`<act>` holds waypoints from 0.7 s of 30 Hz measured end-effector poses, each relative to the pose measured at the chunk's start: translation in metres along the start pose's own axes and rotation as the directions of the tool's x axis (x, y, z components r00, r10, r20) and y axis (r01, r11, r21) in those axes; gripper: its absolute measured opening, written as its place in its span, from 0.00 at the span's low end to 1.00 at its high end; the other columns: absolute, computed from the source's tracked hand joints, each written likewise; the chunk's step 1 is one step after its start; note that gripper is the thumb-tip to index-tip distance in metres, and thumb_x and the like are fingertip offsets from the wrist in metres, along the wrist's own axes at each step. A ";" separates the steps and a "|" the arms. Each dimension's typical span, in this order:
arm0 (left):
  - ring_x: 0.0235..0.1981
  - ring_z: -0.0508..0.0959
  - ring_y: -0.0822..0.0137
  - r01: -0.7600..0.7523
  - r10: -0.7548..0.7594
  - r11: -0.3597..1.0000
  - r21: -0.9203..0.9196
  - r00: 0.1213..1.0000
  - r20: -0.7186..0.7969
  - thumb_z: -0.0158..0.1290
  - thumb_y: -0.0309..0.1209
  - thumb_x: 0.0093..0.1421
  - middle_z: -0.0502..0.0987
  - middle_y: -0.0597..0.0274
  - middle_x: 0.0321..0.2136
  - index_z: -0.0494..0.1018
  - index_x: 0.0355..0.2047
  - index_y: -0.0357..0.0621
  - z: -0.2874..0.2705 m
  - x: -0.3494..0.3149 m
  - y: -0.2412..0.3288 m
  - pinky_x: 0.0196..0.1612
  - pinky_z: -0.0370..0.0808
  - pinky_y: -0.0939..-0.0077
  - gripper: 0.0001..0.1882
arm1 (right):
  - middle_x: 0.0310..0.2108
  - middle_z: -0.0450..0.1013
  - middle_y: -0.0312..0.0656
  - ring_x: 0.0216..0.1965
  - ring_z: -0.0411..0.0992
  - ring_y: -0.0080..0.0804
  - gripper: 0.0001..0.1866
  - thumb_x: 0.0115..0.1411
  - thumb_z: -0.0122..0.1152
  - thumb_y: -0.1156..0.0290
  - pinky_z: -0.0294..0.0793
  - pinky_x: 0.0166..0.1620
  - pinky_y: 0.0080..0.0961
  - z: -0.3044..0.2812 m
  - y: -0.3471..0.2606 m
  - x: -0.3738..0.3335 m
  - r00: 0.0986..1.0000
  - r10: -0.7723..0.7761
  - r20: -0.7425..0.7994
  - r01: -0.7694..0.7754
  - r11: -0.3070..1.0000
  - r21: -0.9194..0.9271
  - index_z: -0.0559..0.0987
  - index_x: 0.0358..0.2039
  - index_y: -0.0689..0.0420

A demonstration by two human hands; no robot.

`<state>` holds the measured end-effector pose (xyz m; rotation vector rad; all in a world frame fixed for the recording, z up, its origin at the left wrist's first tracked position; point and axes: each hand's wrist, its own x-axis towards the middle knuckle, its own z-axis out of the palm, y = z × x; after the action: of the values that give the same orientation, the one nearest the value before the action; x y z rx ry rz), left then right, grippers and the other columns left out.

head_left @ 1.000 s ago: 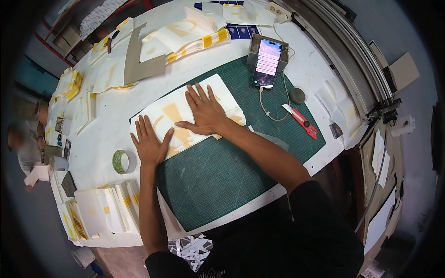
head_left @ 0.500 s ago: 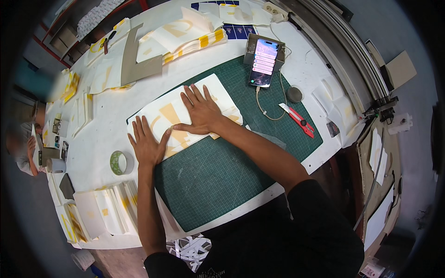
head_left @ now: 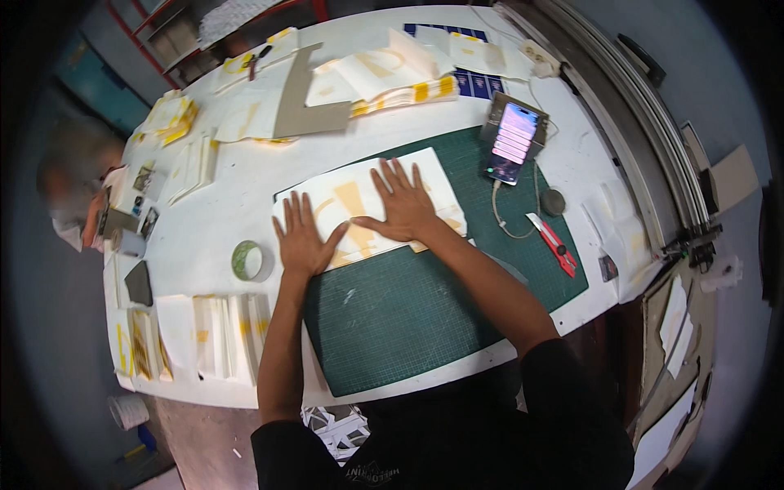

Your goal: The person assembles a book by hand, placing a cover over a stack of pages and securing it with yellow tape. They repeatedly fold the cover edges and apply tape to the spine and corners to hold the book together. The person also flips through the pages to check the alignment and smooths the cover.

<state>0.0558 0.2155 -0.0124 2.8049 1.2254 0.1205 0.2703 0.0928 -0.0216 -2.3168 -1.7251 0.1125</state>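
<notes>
We are spreading our left hand (head_left: pixel 304 249) and right hand (head_left: pixel 406 211) flat, thumbs nearly meeting, on a white paper piece (head_left: pixel 347 196) with pale orange print. It is lying on the upper left part of the green cutting mat (head_left: pixel 384 327). Rightward, a red utility knife (head_left: pixel 557 249) is lying near a round grey tin (head_left: pixel 553 202), and a lit phone (head_left: pixel 513 143) is leaning against a box (head_left: pixel 496 110). Left of the mat, a green tape roll (head_left: pixel 247 260) is resting on the white table (head_left: pixel 245 184).
</notes>
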 end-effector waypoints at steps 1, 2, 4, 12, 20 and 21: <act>0.80 0.42 0.43 0.007 -0.007 1.000 -0.008 1.000 0.003 0.45 0.74 0.63 0.44 0.37 0.79 0.45 0.78 0.35 0.002 -0.002 -0.002 0.77 0.36 0.35 0.62 | 0.80 0.42 0.58 0.81 0.35 0.54 0.68 0.58 0.38 0.14 0.29 0.78 0.61 -0.001 -0.001 -0.001 1.000 -0.003 -0.001 0.003 1.000 -0.010 0.52 0.78 0.63; 0.80 0.41 0.43 0.013 -0.013 1.000 -0.015 1.000 0.007 0.45 0.76 0.63 0.43 0.39 0.79 0.44 0.78 0.35 0.003 -0.002 -0.006 0.77 0.35 0.36 0.63 | 0.80 0.42 0.58 0.82 0.35 0.54 0.67 0.58 0.39 0.14 0.28 0.78 0.61 -0.001 -0.004 0.000 1.000 -0.004 -0.003 0.004 1.000 -0.020 0.51 0.78 0.62; 0.80 0.40 0.43 0.017 -0.017 1.000 -0.026 1.000 0.024 0.45 0.76 0.62 0.42 0.39 0.79 0.43 0.78 0.35 -0.001 0.000 -0.005 0.77 0.34 0.35 0.64 | 0.80 0.41 0.57 0.82 0.34 0.53 0.66 0.60 0.37 0.15 0.28 0.78 0.61 -0.002 -0.005 0.002 0.999 0.012 0.034 -0.011 1.000 -0.022 0.51 0.78 0.61; 0.80 0.43 0.42 0.012 -0.021 0.998 0.063 0.990 0.142 0.45 0.72 0.65 0.46 0.38 0.78 0.51 0.76 0.33 -0.031 0.028 0.010 0.76 0.35 0.28 0.58 | 0.80 0.45 0.55 0.81 0.37 0.52 0.58 0.66 0.36 0.21 0.31 0.77 0.66 -0.035 -0.011 0.029 0.978 0.081 0.191 -0.089 0.995 0.033 0.57 0.77 0.62; 0.81 0.44 0.47 -0.086 0.080 0.995 -0.060 0.992 -0.095 0.36 0.72 0.69 0.47 0.41 0.79 0.51 0.77 0.37 0.019 0.026 0.007 0.77 0.36 0.33 0.54 | 0.80 0.42 0.57 0.82 0.36 0.50 0.59 0.66 0.33 0.20 0.29 0.78 0.61 0.015 -0.008 0.027 1.000 -0.006 0.005 0.006 1.000 -0.019 0.53 0.78 0.59; 0.80 0.44 0.48 -0.105 0.093 0.990 -0.090 0.987 -0.128 0.37 0.72 0.68 0.48 0.42 0.78 0.53 0.77 0.37 0.022 0.026 0.004 0.77 0.37 0.33 0.54 | 0.80 0.42 0.58 0.82 0.36 0.51 0.59 0.65 0.34 0.20 0.29 0.78 0.62 0.015 -0.008 0.027 1.000 0.005 0.027 -0.005 1.000 -0.031 0.53 0.78 0.59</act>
<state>0.0788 0.2315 -0.0330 2.8105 1.0708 0.3542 0.2679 0.1231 -0.0318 -2.3523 -1.7460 0.1198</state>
